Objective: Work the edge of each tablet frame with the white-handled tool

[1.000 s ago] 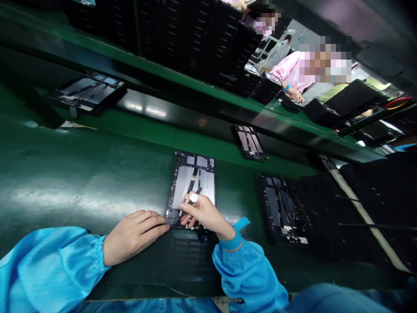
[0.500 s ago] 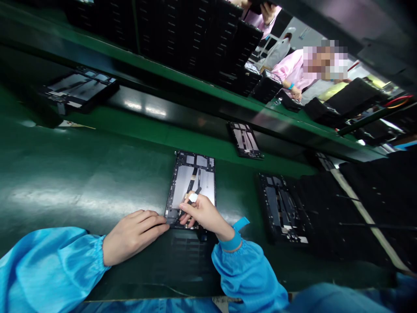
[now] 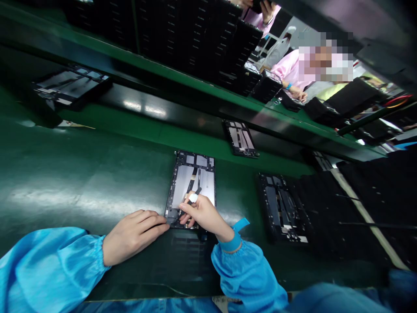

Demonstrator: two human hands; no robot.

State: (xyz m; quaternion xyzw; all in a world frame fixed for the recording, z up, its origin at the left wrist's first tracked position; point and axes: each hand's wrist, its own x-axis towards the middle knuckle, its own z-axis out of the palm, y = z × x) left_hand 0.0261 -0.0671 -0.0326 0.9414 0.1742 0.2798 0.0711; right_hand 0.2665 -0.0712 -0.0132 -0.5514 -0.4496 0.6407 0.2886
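Slid leftward along the upper belt, another tablet (image 3: 240, 138) lies apart, while on the green mat (image 3: 81, 191) the right hand (image 3: 203, 213) pinches a dark strip (image 3: 195, 192) over an open tablet (image 3: 180, 187) whose edge the flat, empty left hand (image 3: 133, 234) touches, so a slip could tear the strip.

The right hand (image 3: 203, 213) covers part of the thin dark tool (image 3: 194, 193), so I cannot see its tip well. This hand and the left hand (image 3: 133, 237) hide the lower edge of the tablet frame (image 3: 192, 174), and the small parts inside the frame are too small to tell. The head of the co-worker in a pink smock (image 3: 288, 69) is blurred with squares. At the top edge, another person's hand (image 3: 266, 8) and the dark object (image 3: 257, 5) in it are cut off.
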